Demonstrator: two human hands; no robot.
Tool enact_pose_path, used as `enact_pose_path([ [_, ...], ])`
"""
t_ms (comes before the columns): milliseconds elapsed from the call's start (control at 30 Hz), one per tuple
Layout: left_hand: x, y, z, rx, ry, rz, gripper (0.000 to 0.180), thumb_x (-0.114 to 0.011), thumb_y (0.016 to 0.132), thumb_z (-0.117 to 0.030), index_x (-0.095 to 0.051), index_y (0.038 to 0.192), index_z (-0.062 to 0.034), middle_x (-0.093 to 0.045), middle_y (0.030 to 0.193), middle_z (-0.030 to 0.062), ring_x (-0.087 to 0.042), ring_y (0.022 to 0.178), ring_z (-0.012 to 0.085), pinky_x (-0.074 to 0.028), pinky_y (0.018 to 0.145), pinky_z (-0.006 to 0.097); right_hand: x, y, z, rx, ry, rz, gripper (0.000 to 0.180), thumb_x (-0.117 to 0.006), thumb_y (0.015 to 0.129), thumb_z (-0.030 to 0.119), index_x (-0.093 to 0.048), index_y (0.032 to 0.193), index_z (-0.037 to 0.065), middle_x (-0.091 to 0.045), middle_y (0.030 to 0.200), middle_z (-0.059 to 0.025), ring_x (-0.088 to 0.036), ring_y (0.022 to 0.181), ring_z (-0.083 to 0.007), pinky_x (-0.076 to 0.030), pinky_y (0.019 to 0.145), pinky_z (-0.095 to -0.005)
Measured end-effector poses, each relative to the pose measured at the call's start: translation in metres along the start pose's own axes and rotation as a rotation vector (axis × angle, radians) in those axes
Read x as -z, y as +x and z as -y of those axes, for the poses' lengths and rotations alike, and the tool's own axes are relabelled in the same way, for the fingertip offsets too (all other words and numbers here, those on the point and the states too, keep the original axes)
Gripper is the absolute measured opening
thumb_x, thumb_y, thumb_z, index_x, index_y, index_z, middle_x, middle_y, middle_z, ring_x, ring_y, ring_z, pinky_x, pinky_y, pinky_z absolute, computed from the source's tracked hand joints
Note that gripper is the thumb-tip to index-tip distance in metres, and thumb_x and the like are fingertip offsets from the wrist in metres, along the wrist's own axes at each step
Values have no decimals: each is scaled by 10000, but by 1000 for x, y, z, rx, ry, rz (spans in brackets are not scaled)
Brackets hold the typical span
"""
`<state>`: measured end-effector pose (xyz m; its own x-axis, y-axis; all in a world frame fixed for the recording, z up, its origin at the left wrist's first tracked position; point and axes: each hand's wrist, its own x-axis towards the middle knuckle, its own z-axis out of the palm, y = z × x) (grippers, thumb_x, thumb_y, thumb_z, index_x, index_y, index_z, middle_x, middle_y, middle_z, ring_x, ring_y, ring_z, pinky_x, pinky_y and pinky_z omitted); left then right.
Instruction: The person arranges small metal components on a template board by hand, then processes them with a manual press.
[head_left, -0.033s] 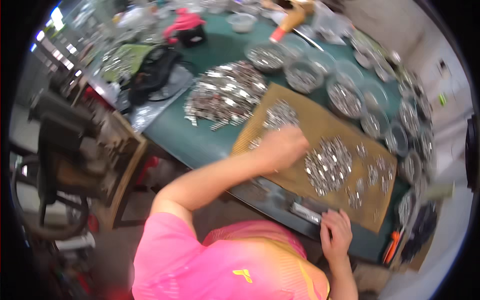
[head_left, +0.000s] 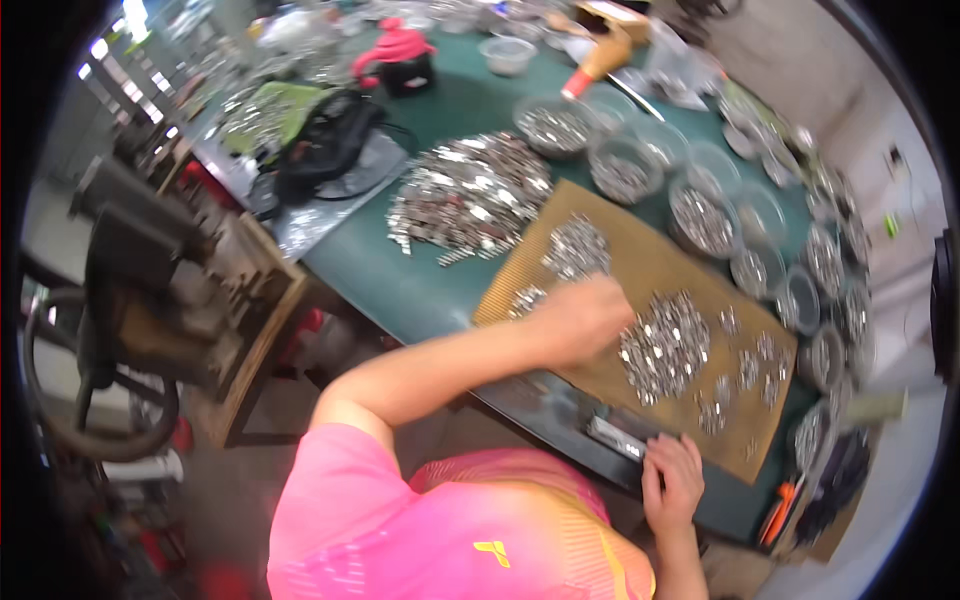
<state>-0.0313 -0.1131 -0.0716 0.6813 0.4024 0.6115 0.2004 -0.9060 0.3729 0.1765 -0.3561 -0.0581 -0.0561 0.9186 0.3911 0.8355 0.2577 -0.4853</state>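
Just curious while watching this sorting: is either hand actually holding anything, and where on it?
Left hand rests on small metal parts; any grip cannot be told. Right hand touches a flat metal strip's end at the table edge.

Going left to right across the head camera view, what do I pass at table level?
Dark metal machine → black bag → big heap of small shiny metal pieces → left hand on the brown mat → smaller pile of pieces → clear bowls of pieces along the far edge.
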Motion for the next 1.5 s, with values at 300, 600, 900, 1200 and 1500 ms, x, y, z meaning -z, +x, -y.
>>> enact_pose_path([
  [300,-53,-39,-87,-96,-345,2,157,-695,900,-204,-594,910,-85,-537,925,96,-555,911,302,-491,767,431,-6,-4,-6,94,-81,12,151,-709,842,-34,-676,977,23,-743,1001,-136,-719,980,-337,-517,975,-517],
  [600,-56,-50,-100,-80,-460,73,274,-747,880,-171,-649,1117,-76,-593,1091,95,-589,1067,308,-493,905,428,-4,-8,-9,191,-247,32,301,-732,843,62,-698,1134,-11,-711,1197,-175,-690,1092,-336,-501,999,-514],
  [900,-63,-57,-111,-71,-397,78,320,-736,867,-165,-664,1168,-86,-608,1066,90,-604,1008,298,-507,848,429,10,-32,-16,-55,93,62,310,-722,858,57,-705,1165,14,-712,1237,-173,-678,1145,-365,-480,1046,-533],
  [1200,-33,-37,-102,-7,-383,174,378,-784,808,-73,-709,1178,-77,-654,1053,98,-644,989,318,-540,832,427,33,-27,-23,-200,23,-2,342,-724,877,37,-698,1217,31,-716,1222,-160,-679,1139,-367,-527,998,-465],
  [1500,-42,-44,-101,-50,-360,180,350,-779,817,-81,-736,1164,-102,-644,1063,86,-636,1003,299,-540,826,416,22,-43,-25,-10,-90,14,452,-783,831,125,-680,1267,74,-667,1315,-125,-663,1128,-333,-522,984,-461],
])
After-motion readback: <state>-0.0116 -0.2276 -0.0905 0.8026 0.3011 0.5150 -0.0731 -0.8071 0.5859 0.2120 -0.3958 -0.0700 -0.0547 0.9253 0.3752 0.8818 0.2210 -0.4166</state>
